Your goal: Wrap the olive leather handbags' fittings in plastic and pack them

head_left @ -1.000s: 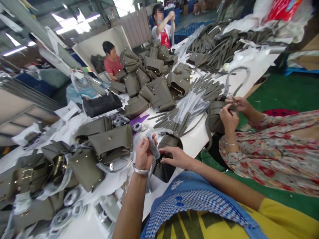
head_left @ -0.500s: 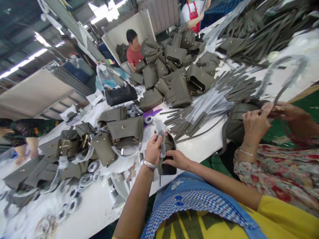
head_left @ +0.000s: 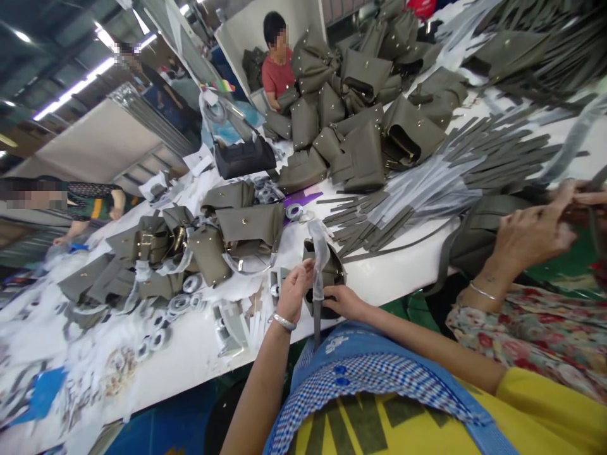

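A dark olive handbag (head_left: 336,270) stands at the table edge in front of me. A bag strap (head_left: 319,256), its upper part wrapped in clear plastic film, runs upright before the bag, its bare grey end hanging below. My left hand (head_left: 294,289), with a bracelet on the wrist, is closed at the strap's left side; what its fingertips pinch is hidden. My right hand (head_left: 348,303) is closed on the strap's lower part, at the end of the film, close against the bag.
Olive bags (head_left: 355,142) are heaped at the far side, with more bags (head_left: 208,253) to the left. Loose straps (head_left: 427,183) lie in a pile right of centre. A black bag (head_left: 246,155) sits beyond. A co-worker's hand (head_left: 526,240) works close on my right. Tape rolls (head_left: 159,335) lie front left.
My view has shifted, so the table scene sits differently. My left hand has slid off the wrapped strap's front to its left side. The strap now shows at more length.
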### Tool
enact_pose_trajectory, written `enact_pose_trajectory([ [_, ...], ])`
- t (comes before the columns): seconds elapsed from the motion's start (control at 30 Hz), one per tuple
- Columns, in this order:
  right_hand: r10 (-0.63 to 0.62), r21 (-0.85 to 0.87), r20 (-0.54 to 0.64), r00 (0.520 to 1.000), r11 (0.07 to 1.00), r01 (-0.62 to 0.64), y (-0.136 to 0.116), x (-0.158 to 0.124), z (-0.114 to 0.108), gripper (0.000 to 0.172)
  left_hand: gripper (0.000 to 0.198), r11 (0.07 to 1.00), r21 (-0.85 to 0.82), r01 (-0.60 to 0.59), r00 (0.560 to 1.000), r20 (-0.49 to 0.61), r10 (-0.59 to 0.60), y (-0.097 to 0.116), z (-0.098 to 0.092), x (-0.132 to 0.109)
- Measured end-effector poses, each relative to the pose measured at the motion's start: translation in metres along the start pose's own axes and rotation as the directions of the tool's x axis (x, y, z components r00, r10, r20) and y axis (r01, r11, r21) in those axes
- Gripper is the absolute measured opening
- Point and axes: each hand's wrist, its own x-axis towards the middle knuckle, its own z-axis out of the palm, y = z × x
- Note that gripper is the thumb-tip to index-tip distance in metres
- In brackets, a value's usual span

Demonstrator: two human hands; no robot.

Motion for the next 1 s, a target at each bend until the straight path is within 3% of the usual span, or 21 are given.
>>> enact_pose_trajectory([
  [0.13,-0.026,0.141,-0.018,0.999,0.99,0.029,0.006,0.008,0.007,0.025,0.042,0.983,0.181,-0.001,0.981,-0.193,0.037,-0.032,-0.024,-0.015],
  [0.27,-0.032,0.144,-0.023,0.999,0.989,0.035,0.005,0.013,0.02,0.024,0.038,0.923,0.384,-0.012,0.98,-0.177,0.086,-0.053,-0.034,-0.036],
  [0.43,-0.112,-0.087,0.016,0.994,0.99,0.113,-0.01,0.024,0.034,0.016,0.042,0.883,0.451,-0.13,0.978,-0.086,0.188,-0.03,-0.033,-0.037],
  [0.6,-0.083,-0.167,-0.005,0.997,0.983,0.081,-0.019,0.034,0.038,0.015,0.044,0.89,0.436,-0.133,0.987,-0.027,0.16,-0.011,-0.041,-0.024],
  [0.7,-0.092,-0.017,0.052,0.994,0.996,0.093,-0.017,0.034,0.036,0.016,0.042,0.897,0.426,-0.122,0.989,-0.025,0.146,-0.012,-0.045,-0.02],
  [0.8,-0.038,0.273,0.104,0.994,0.962,0.008,-0.016,0.035,0.025,0.027,0.038,0.891,0.432,-0.138,0.988,-0.007,0.157,-0.01,-0.047,-0.019],
  [0.9,0.059,0.632,0.032,0.998,0.772,-0.065,-0.025,0.04,-0.001,0.04,0.037,0.871,0.469,-0.147,0.987,0.014,0.159,-0.006,-0.048,-0.02],
  [1.0,0.126,0.82,-0.069,0.99,0.572,-0.015,-0.043,0.049,-0.034,0.042,0.037,0.825,0.546,-0.144,0.988,0.033,0.15,-0.002,-0.046,-0.022],
])
